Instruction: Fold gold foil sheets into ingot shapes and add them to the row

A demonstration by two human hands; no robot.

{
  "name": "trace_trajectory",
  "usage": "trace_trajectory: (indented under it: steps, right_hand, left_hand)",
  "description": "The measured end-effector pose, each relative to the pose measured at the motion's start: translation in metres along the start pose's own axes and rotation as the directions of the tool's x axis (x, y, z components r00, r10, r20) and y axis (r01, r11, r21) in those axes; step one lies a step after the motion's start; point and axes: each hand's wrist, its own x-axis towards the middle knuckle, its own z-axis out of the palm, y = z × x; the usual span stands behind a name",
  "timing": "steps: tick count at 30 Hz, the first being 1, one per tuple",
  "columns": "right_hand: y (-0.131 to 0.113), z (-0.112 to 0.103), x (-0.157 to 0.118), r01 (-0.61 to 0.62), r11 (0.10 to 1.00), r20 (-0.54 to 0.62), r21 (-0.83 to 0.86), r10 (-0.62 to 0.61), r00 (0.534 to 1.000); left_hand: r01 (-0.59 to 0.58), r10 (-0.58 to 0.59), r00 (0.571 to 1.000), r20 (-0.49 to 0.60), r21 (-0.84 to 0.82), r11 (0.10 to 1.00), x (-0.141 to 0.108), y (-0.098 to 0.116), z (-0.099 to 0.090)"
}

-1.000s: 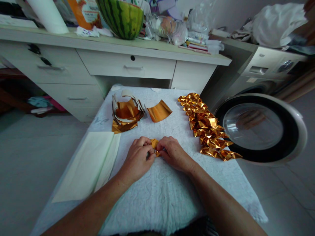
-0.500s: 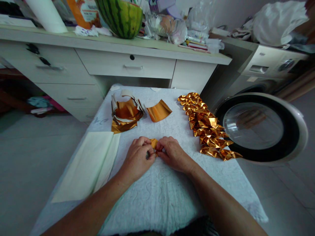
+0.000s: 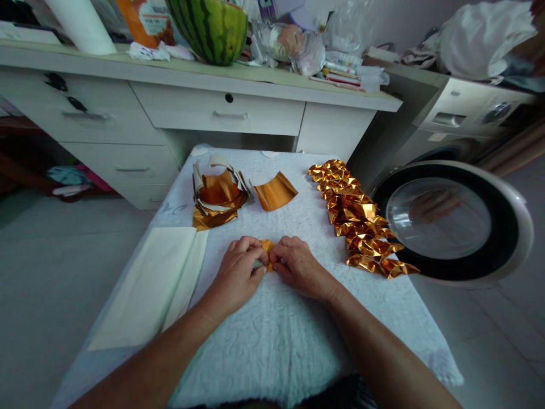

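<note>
Between my two hands is a small piece of gold foil paper [image 3: 268, 246], mostly covered by the fingers. My left hand [image 3: 241, 267] pinches its left side, and my right hand [image 3: 297, 262] pinches the right side, with fingertips almost meeting. Beyond them a single curved gold sheet [image 3: 276, 192] lies on the cloth-covered table [image 3: 272, 341]. To its left sits a curled stack of gold foil sheets [image 3: 219, 190] with pale backs showing. On the right runs a row of several folded, shiny gold foil pieces [image 3: 353, 210], overlapping one another.
Folded pale paper sheets [image 3: 145, 289] lie on the table's left side. Behind stands a white desk [image 3: 264, 116] bearing a cut watermelon [image 3: 208, 31], a paper roll [image 3: 80, 25] and plastic bags. A washing machine's round door [image 3: 451, 221] hangs open at the right, close to the table edge.
My left fingers and thumb have shifted slightly on the foil, the thumb now lower and straighter. A little more gold shows between the hands. The other things on the table have stayed put.
</note>
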Motion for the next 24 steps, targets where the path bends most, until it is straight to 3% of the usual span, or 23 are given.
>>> trace_trajectory:
  steps: [15,24]
  right_hand:
    - [-0.011,0.009,-0.001,-0.122,0.988,-0.037,-0.097,0.119,0.992]
    - [-0.016,0.005,0.001,-0.188,0.982,-0.003,-0.031,0.188,0.982]
  left_hand:
    - [-0.002,0.006,0.997,0.073,-0.058,0.998,0.000,-0.007,-0.004]
    - [0.004,0.000,0.997,0.075,-0.065,0.998,0.001,-0.007,-0.004]
